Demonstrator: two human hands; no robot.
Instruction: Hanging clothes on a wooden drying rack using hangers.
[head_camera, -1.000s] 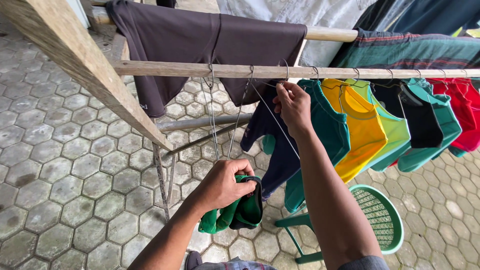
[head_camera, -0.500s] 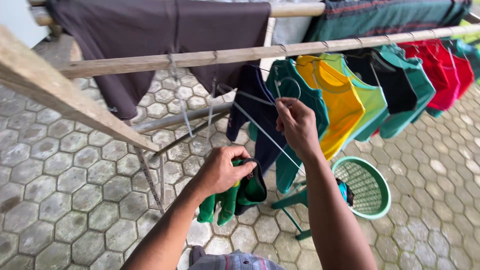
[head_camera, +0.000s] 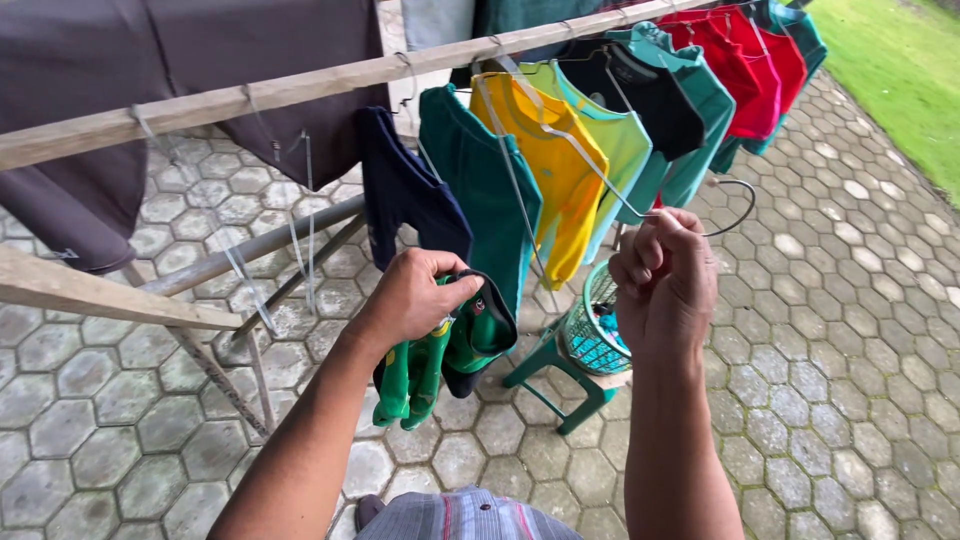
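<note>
The left hand (head_camera: 415, 295) is clamped on a bunched green shirt (head_camera: 440, 355) below the rail (head_camera: 300, 88). The right hand (head_camera: 665, 280) pinches a wire hanger (head_camera: 600, 170), fingers closed. Best to open the collar wide and feed one hanger arm in first.

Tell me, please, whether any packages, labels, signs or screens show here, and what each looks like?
No packages, signs or screens show.
Small round badge on the green garment in the left hand: red and pale, too small to make out.
Small pale mark at the hem of the dark shirt hanging at left: thin, whitish.
</note>
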